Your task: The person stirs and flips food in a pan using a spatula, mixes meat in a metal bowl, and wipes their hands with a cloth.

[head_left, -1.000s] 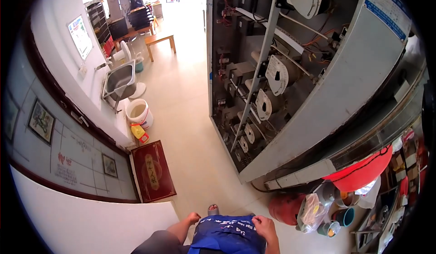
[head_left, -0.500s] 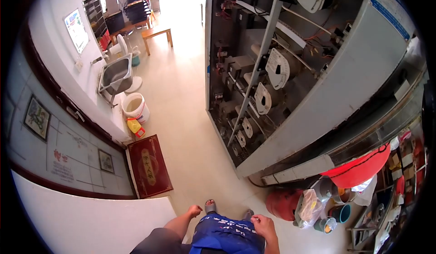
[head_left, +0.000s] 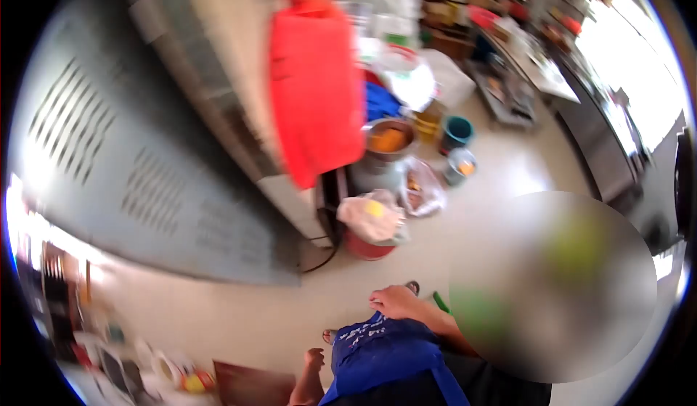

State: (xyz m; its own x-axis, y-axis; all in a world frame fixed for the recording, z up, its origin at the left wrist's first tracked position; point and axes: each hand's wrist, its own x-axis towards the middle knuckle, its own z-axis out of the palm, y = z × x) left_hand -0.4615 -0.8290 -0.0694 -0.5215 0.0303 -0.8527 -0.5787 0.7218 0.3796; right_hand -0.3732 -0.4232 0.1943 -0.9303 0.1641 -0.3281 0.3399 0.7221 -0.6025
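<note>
My left hand (head_left: 314, 359) hangs beside the blue apron (head_left: 385, 359), its fingers loosely curled and nothing visible in them. My right hand (head_left: 396, 301) is just above the apron's upper edge, over the white lettering. Its fingers bend inward, and I see no object in them. Below the hands, two sandalled feet stand apart on the pale floor. Close to the right forearm lies a thin green item (head_left: 441, 303), its kind unclear.
A grey vented metal cabinet (head_left: 152, 166) fills the left. Ahead are a red cloth-like sheet (head_left: 316, 94), a pot of orange contents (head_left: 388, 140), a plastic bag (head_left: 423, 192), a teal bucket (head_left: 457, 132) and a bag-topped red container (head_left: 369, 248). A smeared round patch hides the lower right.
The view has swung right, past the open-fronted cabinet to its vented side and the cluttered floor containers. The doormat and sink area now sit at lower left. My right hand reaches further inward across the apron.
</note>
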